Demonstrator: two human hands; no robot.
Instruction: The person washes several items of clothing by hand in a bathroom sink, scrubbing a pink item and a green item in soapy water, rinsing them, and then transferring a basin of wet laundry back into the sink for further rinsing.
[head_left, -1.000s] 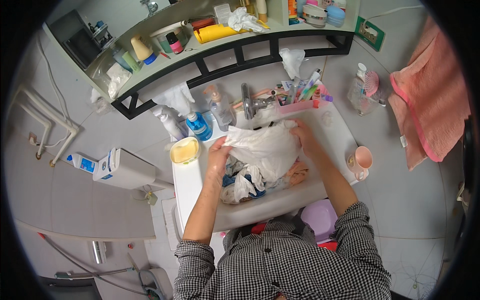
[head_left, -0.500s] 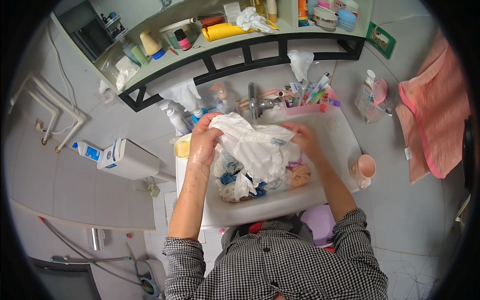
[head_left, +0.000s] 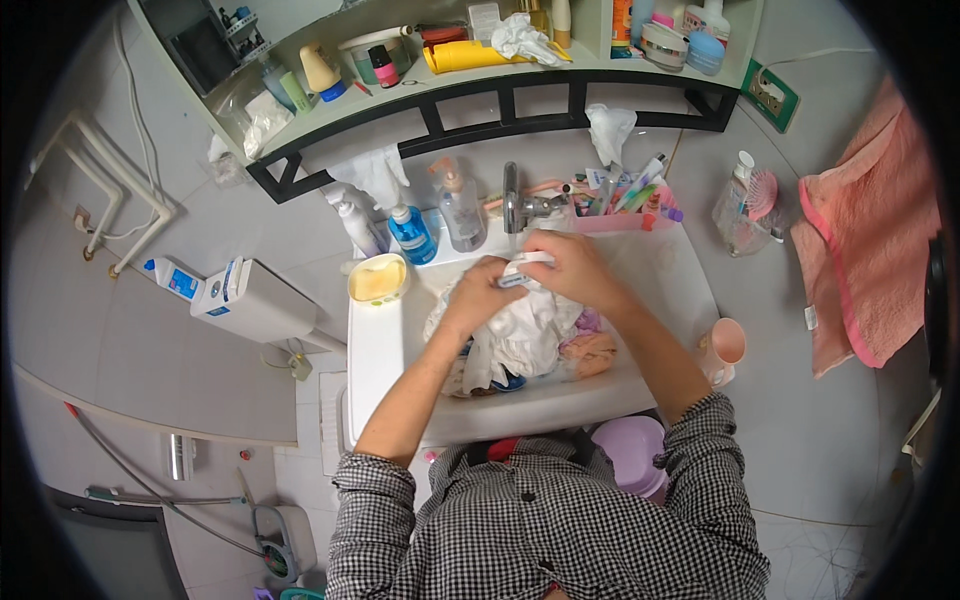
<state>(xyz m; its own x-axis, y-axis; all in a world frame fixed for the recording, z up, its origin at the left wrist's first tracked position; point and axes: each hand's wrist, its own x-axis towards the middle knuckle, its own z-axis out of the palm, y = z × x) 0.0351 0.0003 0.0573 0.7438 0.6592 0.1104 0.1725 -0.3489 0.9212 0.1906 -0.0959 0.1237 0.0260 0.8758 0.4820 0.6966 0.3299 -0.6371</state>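
Note:
Both of my hands are over the white sink (head_left: 500, 428), just in front of the metal faucet (head_left: 512, 198). A white garment (head_left: 525, 340) hangs from them, bunched onto the laundry below. My left hand (head_left: 480, 292) pinches its edge beside a small label. Close against it, my right hand (head_left: 568, 268) has its fingers closed on the same edge. Under and around the garment lie wet clothes, among them a peach cloth (head_left: 592, 352), a purple piece (head_left: 588, 320) and a dark blue piece (head_left: 510, 382). The garment covers much of the pile.
On the sink's left ledge stand a yellow soap dish (head_left: 378, 280), a blue bottle (head_left: 411, 236) and a pump bottle (head_left: 460, 210). A pink toothbrush box (head_left: 625, 212) sits behind the basin, a pink cup (head_left: 724, 345) at its right. Above runs a black-framed shelf (head_left: 440, 125); a purple basin (head_left: 632, 450) is below.
My hands have come together and lower, gathering the garment's edge that was stretched wide between them. The garment now rests bunched on the clothes. The view has shifted slightly.

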